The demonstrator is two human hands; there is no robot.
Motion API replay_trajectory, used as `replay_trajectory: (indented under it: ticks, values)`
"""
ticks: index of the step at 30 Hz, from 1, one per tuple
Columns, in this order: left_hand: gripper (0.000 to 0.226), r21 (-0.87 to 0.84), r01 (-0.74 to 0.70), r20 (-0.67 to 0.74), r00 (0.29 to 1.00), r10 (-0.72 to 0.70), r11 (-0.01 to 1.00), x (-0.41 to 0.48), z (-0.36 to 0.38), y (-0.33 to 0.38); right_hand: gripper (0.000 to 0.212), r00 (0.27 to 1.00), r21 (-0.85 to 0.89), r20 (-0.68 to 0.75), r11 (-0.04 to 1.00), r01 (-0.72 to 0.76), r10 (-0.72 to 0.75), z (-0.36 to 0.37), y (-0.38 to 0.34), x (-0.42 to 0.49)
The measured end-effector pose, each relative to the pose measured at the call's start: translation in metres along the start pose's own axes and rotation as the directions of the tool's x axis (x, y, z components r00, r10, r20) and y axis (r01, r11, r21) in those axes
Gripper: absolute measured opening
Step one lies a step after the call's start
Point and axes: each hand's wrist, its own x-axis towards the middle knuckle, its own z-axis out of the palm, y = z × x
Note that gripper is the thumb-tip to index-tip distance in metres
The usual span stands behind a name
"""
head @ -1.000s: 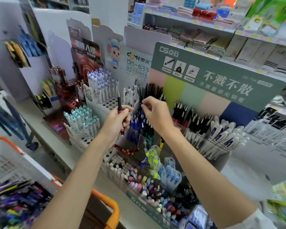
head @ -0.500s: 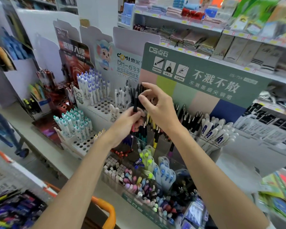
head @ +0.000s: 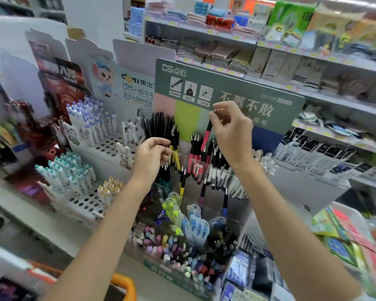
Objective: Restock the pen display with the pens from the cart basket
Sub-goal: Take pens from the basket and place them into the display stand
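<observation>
Obs.: The right hand [head: 231, 131] pinched a red pen [head: 206, 136] by its top end, between thumb and fingertips, with the other fingers loosely curled. The pen hung above the back row of the pen display [head: 241, 198], in front of the green header card [head: 226, 83] and just over the red-and-black pens already standing there.

Orientation: The long axis was near upright with a slight lean. The silver cap end was up and to the right at the fingertips. The writing end pointed down and to the left, toward the row.

The left hand [head: 152, 154] was curled beside the black pens [head: 161, 127] and a yellow pen [head: 174, 154]. Whether it held one could not be told. The orange cart handle [head: 123, 281] sat at the bottom edge.

Risks (judgement):
- The pen was held only at its very top, so it could swing. The tip might then miss a free slot.
- The row looked crowded, so the tip could catch a neighbouring clip and tilt or lift that pen.
- The pinch looked light, so a slip would likely drop the pen into the lower tiers.
- The left knuckles were close to the black pens, and a nudge could topple them.
</observation>
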Motion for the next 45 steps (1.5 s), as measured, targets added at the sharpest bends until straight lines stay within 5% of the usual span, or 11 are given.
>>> replay_trajectory:
  ticks: [7,10,13,16,20,24,32,37,39,41,45]
  values:
    - [0.028,0.021,0.021,0.027,0.999,-0.021,1.0,-0.003,-0.004,-0.007,0.014,0.944,-0.236,0.33,0.969,0.076,0.006,0.014,0.017,-0.016]
    - [0.025,0.042,0.019,-0.015,1.0,-0.018,0.999,-0.002,-0.01,-0.01,0.02,0.966,-0.316,0.247,0.935,0.16,-0.081,0.018,0.013,-0.016]
    - [0.024,0.035,0.031,-0.124,0.992,-0.027,0.999,0.001,-0.023,-0.015,0.021,0.982,-0.181,0.116,0.969,0.17,-0.151,0.03,-0.01,-0.019]
    - [0.03,0.052,0.054,-0.32,0.947,-0.035,0.997,-0.002,-0.052,-0.021,0.02,0.96,0.056,0.25,0.992,0.111,-0.121,0.065,-0.038,-0.035]
    - [0.028,0.043,0.111,-0.613,0.787,-0.061,0.993,-0.026,-0.116,-0.035,0.022,0.869,0.236,0.482,0.972,-0.007,-0.111,0.134,-0.072,-0.081]
    - [0.026,-0.016,0.204,-0.814,0.566,-0.131,0.979,-0.07,-0.199,-0.058,0.024,0.688,0.283,0.717,0.948,-0.144,-0.11,0.202,-0.106,-0.144]
    - [0.031,-0.175,0.354,-0.953,0.173,-0.249,0.919,-0.167,-0.324,-0.136,0.013,0.295,0.312,0.913,0.948,-0.066,-0.28,0.297,-0.168,-0.261]
    - [0.02,-0.297,0.463,-0.925,0.077,-0.372,0.835,-0.189,-0.371,-0.19,0.057,0.274,0.277,0.912,0.951,0.14,-0.306,0.344,-0.165,-0.319]
    - [0.024,-0.34,0.513,-0.907,0.043,-0.419,0.788,-0.193,-0.386,-0.217,0.071,0.213,0.253,0.925,0.928,0.275,-0.315,0.352,-0.158,-0.336]
    - [0.031,-0.36,0.579,-0.895,0.007,-0.446,0.732,-0.193,-0.401,-0.245,0.072,0.162,0.246,0.94,0.926,0.287,-0.3,0.358,-0.151,-0.347]
    - [0.032,-0.373,0.703,-0.883,-0.07,-0.463,0.605,-0.192,-0.427,-0.288,0.058,0.213,0.25,0.927,0.932,0.262,-0.309,0.365,-0.143,-0.358]
